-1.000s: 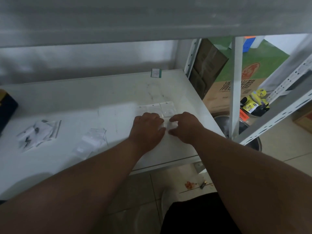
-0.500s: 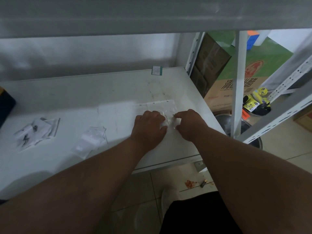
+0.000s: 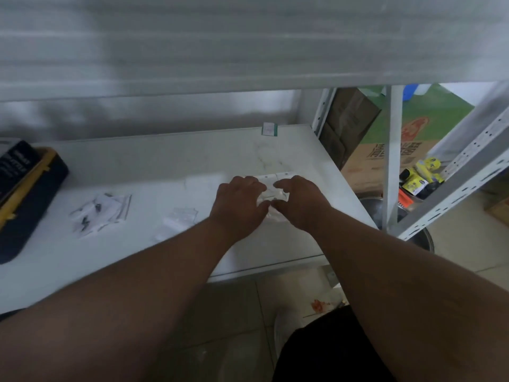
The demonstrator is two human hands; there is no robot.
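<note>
The white shelf board fills the middle of the view, and an upper shelf hangs over it along the whole top. At the far left edge of the board lies a black and yellow case. On the right, beyond the shelf post, a cardboard box stands on the floor.

Both forearms reach from the near side toward the right part of the board, and they come close together at the wrists. The left hand and the right hand are side by side with their backs up and their fingers curled downward. Between them is the clear plastic bag, on the right part of the board. Each hand pinches one side of it between the thumb and the curled fingers. The bag is small, transparent and a little crumpled, and its far edge, with small holes, shows just beyond the fingertips. The picture is too blurred to tell whether the bag is lifted off the board or lies on it.

To the left of the hands, near them, lies an empty clear bag. Further left are bags with dark small parts. At the far edge of the board is a small green-edged label.
</note>
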